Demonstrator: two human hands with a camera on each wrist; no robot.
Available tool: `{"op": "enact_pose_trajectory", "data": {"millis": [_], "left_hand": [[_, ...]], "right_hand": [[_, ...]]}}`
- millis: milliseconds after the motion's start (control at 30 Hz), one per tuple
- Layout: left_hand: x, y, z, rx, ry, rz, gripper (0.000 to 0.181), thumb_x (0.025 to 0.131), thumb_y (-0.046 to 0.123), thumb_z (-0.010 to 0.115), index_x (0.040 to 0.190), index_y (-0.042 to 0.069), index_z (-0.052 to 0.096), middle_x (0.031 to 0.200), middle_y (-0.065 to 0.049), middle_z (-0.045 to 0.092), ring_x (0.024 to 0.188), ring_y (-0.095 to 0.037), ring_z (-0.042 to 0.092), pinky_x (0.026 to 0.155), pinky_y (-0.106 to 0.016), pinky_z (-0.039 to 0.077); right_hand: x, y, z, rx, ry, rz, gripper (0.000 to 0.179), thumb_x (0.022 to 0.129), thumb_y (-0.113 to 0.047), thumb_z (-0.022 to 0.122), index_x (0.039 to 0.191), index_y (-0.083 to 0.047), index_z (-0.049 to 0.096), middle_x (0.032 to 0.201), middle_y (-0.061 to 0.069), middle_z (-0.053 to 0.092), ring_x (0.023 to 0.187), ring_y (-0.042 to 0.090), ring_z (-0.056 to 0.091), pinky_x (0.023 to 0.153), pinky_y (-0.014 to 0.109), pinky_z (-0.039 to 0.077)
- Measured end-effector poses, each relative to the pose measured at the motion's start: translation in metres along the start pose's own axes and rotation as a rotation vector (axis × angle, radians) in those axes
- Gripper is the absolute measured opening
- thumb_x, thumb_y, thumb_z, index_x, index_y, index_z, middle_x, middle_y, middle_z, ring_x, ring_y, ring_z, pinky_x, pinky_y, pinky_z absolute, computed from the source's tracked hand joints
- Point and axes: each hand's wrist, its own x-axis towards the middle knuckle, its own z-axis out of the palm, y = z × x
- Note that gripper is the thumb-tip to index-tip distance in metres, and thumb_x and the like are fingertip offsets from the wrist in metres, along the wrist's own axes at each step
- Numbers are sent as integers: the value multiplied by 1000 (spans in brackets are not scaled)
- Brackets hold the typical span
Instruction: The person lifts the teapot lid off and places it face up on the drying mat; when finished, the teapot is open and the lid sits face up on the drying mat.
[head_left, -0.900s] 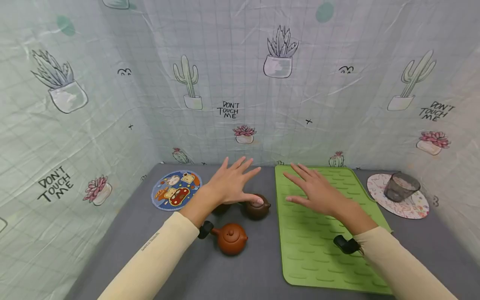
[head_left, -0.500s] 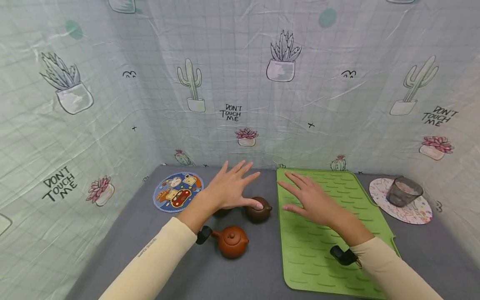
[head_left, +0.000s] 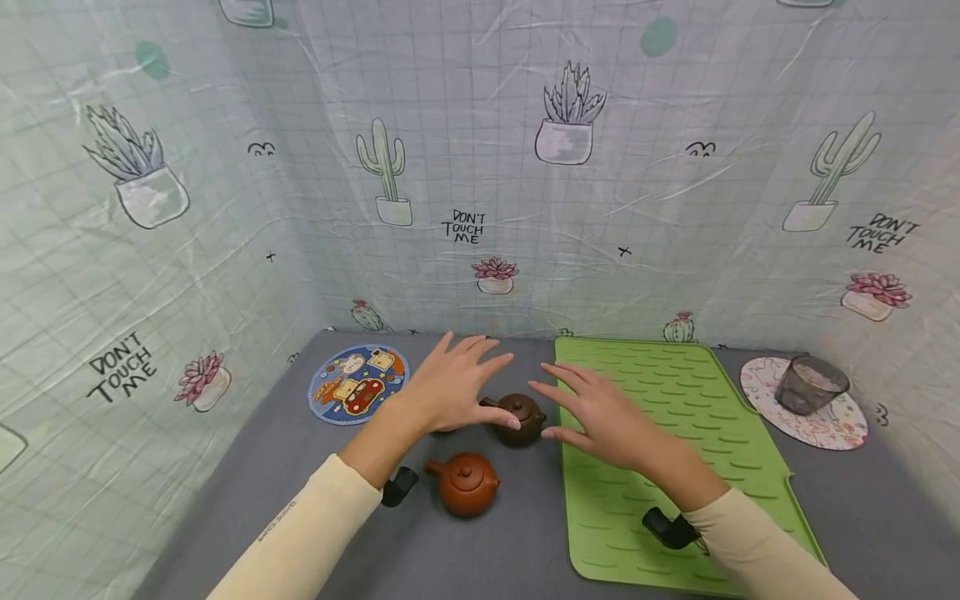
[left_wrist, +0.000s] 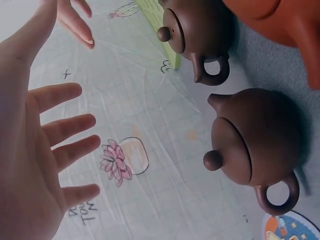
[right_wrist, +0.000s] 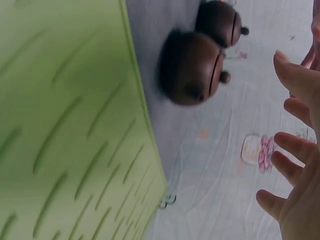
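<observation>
Both hands hover over the table with fingers spread, holding nothing. My left hand (head_left: 453, 387) is above the two dark brown teapots; in the head view its thumb overlaps the right one (head_left: 522, 419). The other brown teapot (left_wrist: 257, 137) is mostly hidden under that hand in the head view but shows whole in the left wrist view, with lid knob, spout and ring handle. Nearer me stands an orange-red clay teapot (head_left: 468, 485), handle to the left, spout to the right. My right hand (head_left: 603, 417) is over the left edge of a green mat (head_left: 637, 533), fingertips toward the brown teapot.
A round blue cartoon coaster (head_left: 330, 383) lies at the back left. On the right, a dark see-through cup (head_left: 810, 385) stands on a round patterned coaster (head_left: 843, 425). A printed cactus sheet (head_left: 637, 200) walls the grey table (head_left: 420, 567) at the back and sides.
My right hand has moved left, from over the mat toward the brown teapots. The left hand has shifted slightly, its thumb a little lower. The teapots stay put; the head view has tilted slightly.
</observation>
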Motion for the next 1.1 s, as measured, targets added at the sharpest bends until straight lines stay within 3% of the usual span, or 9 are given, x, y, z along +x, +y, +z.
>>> {"op": "enact_pose_trajectory", "data": {"millis": [367, 667, 867, 1100], "left_hand": [[-21, -1, 2, -9, 75, 13, 90, 81, 84, 57, 150, 26, 52, 153, -7, 53, 145, -28, 48, 122, -63, 32], [-50, -2, 7, -32, 123, 17, 86, 79, 80, 64, 142, 21, 61, 142, -8, 61, 135, -30, 56, 117, -64, 38], [-70, -2, 18, -33, 194, -8, 82, 77, 76, 70, 136, 19, 66, 132, -5, 67, 123, -27, 64, 111, -57, 47], [-89, 1, 36, -22, 250, -59, 76, 73, 73, 76, 125, 18, 74, 124, -4, 72, 112, -25, 69, 101, -48, 55]], "right_hand": [[9, -24, 6, 41, 2, -56, 64, 94, -48, 70, 149, -21, 54, 158, 10, 48, 143, 34, 49, 112, 58, 45], [13, -38, 19, 102, -2, -96, 62, 96, -45, 69, 151, -22, 52, 156, 6, 51, 139, 30, 53, 110, 53, 48], [15, -51, 27, 155, -21, -119, 60, 96, -43, 69, 148, -19, 55, 156, 8, 51, 141, 29, 52, 111, 50, 49], [12, -62, 38, 145, -79, -110, 59, 97, -47, 67, 150, -26, 53, 156, 3, 51, 141, 25, 52, 112, 49, 48]]}}
